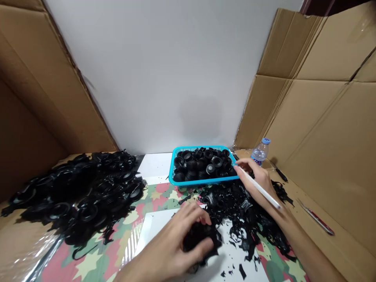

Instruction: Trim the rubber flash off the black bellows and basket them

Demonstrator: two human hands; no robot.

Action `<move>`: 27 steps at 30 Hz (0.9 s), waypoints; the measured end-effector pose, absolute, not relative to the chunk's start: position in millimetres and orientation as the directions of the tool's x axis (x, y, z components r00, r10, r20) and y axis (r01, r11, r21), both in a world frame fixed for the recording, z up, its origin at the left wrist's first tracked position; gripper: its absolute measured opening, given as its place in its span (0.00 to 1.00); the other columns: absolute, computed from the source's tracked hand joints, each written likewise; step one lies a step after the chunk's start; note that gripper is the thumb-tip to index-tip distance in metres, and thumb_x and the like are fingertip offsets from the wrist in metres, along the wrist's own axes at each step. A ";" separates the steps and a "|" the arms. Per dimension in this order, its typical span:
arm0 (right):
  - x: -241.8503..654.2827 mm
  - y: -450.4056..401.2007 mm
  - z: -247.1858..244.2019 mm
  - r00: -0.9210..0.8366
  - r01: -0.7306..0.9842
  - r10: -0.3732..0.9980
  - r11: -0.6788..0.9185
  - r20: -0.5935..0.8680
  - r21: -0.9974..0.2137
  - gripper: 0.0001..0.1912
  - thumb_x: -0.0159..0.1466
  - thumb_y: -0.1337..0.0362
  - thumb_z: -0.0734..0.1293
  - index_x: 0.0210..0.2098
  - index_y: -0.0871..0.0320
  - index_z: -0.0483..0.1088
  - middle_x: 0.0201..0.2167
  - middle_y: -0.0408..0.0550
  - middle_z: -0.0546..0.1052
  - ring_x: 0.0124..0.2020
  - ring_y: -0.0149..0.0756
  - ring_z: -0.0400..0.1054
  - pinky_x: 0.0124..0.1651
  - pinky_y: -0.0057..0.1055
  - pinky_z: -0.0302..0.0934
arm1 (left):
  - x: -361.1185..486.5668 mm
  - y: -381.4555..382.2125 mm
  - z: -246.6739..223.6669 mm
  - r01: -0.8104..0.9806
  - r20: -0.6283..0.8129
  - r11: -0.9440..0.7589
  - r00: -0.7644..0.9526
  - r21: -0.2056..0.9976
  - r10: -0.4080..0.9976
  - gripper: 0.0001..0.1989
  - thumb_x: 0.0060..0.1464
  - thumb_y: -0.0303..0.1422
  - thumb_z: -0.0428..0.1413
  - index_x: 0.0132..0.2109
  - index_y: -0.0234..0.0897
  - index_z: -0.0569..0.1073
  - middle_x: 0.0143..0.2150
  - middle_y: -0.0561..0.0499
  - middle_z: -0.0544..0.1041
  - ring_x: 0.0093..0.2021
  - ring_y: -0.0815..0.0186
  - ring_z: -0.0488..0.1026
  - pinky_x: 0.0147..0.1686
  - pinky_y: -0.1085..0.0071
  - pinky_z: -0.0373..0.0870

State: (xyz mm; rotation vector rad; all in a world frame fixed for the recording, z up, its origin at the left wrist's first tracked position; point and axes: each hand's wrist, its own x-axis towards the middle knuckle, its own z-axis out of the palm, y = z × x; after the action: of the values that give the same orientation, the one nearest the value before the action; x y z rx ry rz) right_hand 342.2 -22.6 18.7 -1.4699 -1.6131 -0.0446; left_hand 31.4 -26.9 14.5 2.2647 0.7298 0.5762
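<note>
My left hand (pixel 179 239) is low in the middle, fingers and thumb curled round a black rubber piece (pixel 195 237) just over a white board (pixel 155 225). The fingers hide much of that piece. My right hand (pixel 258 180) grips a slim white pen-like tool (pixel 260 188), its tip not clearly visible. The right fingertips are at the right rim of a blue plastic basket (pixel 199 182). Inside the basket lie many round, ribbed black rubber parts (pixel 202 164). Black rubber scraps (pixel 232 199) spread between the basket and both hands.
A large heap of black rubber pieces (pixel 88 188) covers the left side. At the right stand a water bottle (pixel 260 152), a dark-handled tool (pixel 280 172) and a red-and-silver tool (pixel 319 219). Cardboard walls (pixel 323 117) flank a patterned table cover (pixel 91 262).
</note>
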 end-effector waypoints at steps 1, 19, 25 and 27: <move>336.1 -35.9 15.9 0.114 0.788 0.767 0.317 0.632 -0.527 0.07 0.78 0.58 0.68 0.49 0.54 0.76 0.35 0.43 0.81 0.33 0.36 0.76 0.38 0.31 0.72 | 33.5 -30.4 15.9 0.356 0.144 -0.629 0.785 0.691 0.603 0.12 0.67 0.40 0.66 0.55 0.46 0.77 0.53 0.48 0.81 0.54 0.51 0.78 0.53 0.62 0.77; 280.3 -87.8 -22.3 -0.061 0.584 0.773 0.540 0.631 -0.606 0.09 0.76 0.70 0.63 0.48 0.53 0.74 0.34 0.41 0.79 0.31 0.30 0.77 0.37 0.24 0.73 | 37.9 -23.7 -1.6 0.246 0.129 -0.306 0.547 0.919 0.827 0.05 0.74 0.40 0.61 0.52 0.48 0.77 0.57 0.49 0.77 0.62 0.55 0.72 0.63 0.65 0.69; 255.8 -95.3 -32.1 0.120 0.666 0.696 0.473 0.708 -0.577 0.12 0.76 0.71 0.66 0.56 0.52 0.74 0.39 0.44 0.83 0.36 0.33 0.82 0.46 0.26 0.77 | 37.6 -24.7 -8.2 0.113 -0.030 -0.034 0.518 0.993 0.855 0.13 0.70 0.48 0.64 0.50 0.45 0.78 0.69 0.46 0.75 0.63 0.53 0.76 0.63 0.63 0.74; 243.2 -102.6 -33.4 0.212 0.706 0.669 0.400 0.713 -0.585 0.10 0.75 0.70 0.68 0.53 0.51 0.75 0.39 0.44 0.84 0.37 0.35 0.83 0.46 0.27 0.78 | 39.6 -26.7 -8.5 0.095 -0.037 -0.012 0.495 0.995 0.868 0.14 0.68 0.48 0.66 0.46 0.43 0.78 0.59 0.46 0.81 0.55 0.55 0.79 0.57 0.66 0.76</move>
State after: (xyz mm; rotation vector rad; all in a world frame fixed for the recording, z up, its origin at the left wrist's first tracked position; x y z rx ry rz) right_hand 243.2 -102.6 -33.4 -1.2940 -1.4835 -0.0396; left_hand 39.6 -26.7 -8.5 1.4695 0.8877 0.7622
